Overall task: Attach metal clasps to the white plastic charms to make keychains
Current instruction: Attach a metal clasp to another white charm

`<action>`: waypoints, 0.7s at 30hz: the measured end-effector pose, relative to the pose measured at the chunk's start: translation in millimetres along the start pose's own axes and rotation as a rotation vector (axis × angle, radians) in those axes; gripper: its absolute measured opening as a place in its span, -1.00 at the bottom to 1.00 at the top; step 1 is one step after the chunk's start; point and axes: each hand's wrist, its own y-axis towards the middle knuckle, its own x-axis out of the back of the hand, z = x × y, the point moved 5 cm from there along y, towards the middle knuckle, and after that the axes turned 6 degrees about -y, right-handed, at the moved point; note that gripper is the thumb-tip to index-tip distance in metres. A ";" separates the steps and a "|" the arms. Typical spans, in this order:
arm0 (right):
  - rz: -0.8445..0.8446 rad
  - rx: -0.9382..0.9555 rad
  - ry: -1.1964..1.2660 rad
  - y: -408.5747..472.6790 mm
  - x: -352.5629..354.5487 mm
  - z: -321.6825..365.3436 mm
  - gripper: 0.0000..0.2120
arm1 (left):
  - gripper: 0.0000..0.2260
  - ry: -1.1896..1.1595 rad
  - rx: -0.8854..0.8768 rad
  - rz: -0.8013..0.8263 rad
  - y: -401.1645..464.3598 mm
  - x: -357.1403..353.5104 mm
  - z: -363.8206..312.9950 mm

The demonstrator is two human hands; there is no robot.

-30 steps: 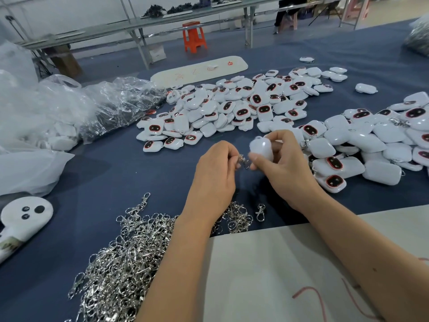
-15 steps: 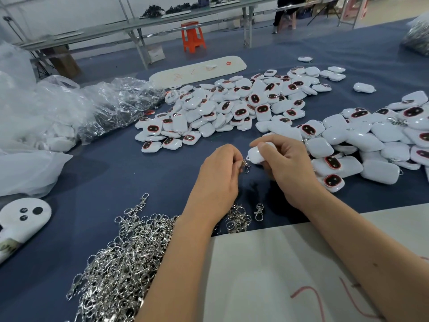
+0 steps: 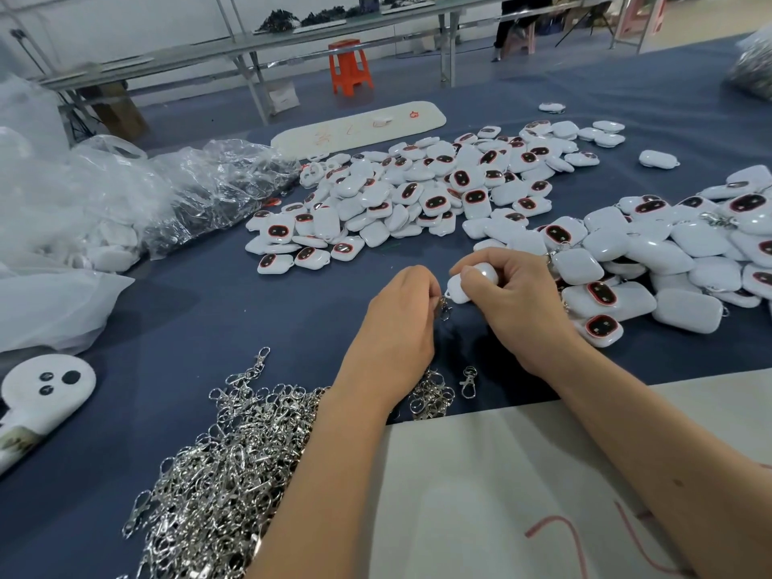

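The right hand (image 3: 520,311) gripped one white charm (image 3: 474,282) with fingers curled round it, its small loop end turned toward the left hand (image 3: 401,319). The left hand pinched a metal clasp (image 3: 445,309) between thumb and fingertips, the clasp hanging just beside the charm's loop, touching it or nearly so; whether the hook had passed through the loop could not be told, since the fingers hid the joint. Both hands hovered above the blue table (image 3: 250,328), between the piles.

The step in hand looked like the joining itself: bringing the clasp's opening to the loop and hooking it on. The next move would call for a steady charm, the clasp's gate pressed open by the left thumb, and a small turn to thread the hook through the loop before letting the gate spring back. The loop is small and the clasp slippery, so a slight misalignment could make the hook slide off the plastic.

A heap of loose clasps (image 3: 217,474) lay near the left forearm, with one stray clasp (image 3: 468,382) apart from it under the wrists. Unfinished charms (image 3: 417,194) were spread farther back, and to the right sat another pile (image 3: 668,261) where bits of metal showed among the charms, probably finished keychains. A white board (image 3: 480,495) lay under the forearms
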 end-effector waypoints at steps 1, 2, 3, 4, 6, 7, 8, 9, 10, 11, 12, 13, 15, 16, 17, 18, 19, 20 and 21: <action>0.004 -0.009 -0.010 0.3 -0.2 -0.4 -0.85 | -0.86 0.004 0.002 0.003 -0.1 -0.5 -0.2; 0.007 -0.014 -0.022 0.8 -0.4 -0.8 -0.85 | -0.86 0.008 0.003 0.006 -0.2 -1.2 -0.8; 0.011 -0.014 -0.033 1.4 -0.4 -1.1 -0.85 | -0.86 0.011 0.001 0.008 -0.5 -2.0 -1.7; 0.015 -0.011 -0.040 1.9 -0.4 -2.0 -0.85 | -0.86 0.012 -0.002 0.009 -0.8 -2.7 -2.8; 0.008 -0.012 -0.038 2.0 0.1 -4.9 -0.85 | -0.86 0.000 -0.006 0.004 -0.8 -3.1 -4.0; -0.007 -0.013 -0.029 1.4 1.0 -6.7 -0.84 | -0.86 -0.012 -0.002 0.000 -0.1 -2.8 -3.8; -0.023 -0.011 -0.011 0.9 1.7 -8.2 -0.84 | -0.86 -0.028 0.004 -0.007 0.6 -1.9 -3.0; -0.034 -0.009 0.016 0.4 2.0 -9.0 -0.85 | -0.86 -0.044 0.008 -0.014 1.5 -0.7 -1.7; -0.035 -0.008 0.053 0.8 2.1 -9.1 -0.86 | -0.87 -0.058 0.007 -0.022 2.0 0.5 -0.7; -0.025 -0.010 0.100 1.3 1.7 -7.9 -0.87 | -0.88 -0.065 0.005 -0.027 2.1 1.5 -0.2; -0.009 -0.012 0.160 1.7 1.2 -6.2 -0.86 | -0.89 -0.065 0.001 -0.029 1.9 2.2 -0.2; 0.010 -0.017 0.227 2.1 0.4 -4.3 -0.85 | -0.89 -0.061 -0.004 -0.030 1.6 2.8 -0.4; 0.042 -0.027 0.319 2.7 0.4 -2.2 -0.86 | -0.89 -0.045 -0.013 -0.031 1.6 2.9 -0.9; 0.060 -0.028 0.321 2.9 0.5 -2.4 -0.86 | -0.89 -0.035 -0.014 -0.032 1.8 2.6 -1.2; 0.080 -0.029 0.311 2.9 0.0 -2.7 -0.86 | -0.89 -0.026 -0.014 -0.031 2.2 2.1 -1.5; 0.095 -0.030 0.307 3.2 -0.3 -3.2 -0.86 | -0.88 -0.019 -0.014 -0.029 2.6 1.5 -2.1; 0.104 -0.032 0.311 3.4 -0.4 -3.8 -0.85 | -0.87 -0.014 -0.015 -0.024 2.9 0.9 -2.8; 0.106 -0.036 0.322 3.6 -0.6 -4.0 -0.84 | -0.87 -0.010 -0.016 -0.018 3.1 0.4 -3.5; 0.102 -0.040 0.330 3.7 -0.9 -3.9 -0.83 | -0.87 -0.007 -0.020 -0.011 3.0 -0.1 -4.4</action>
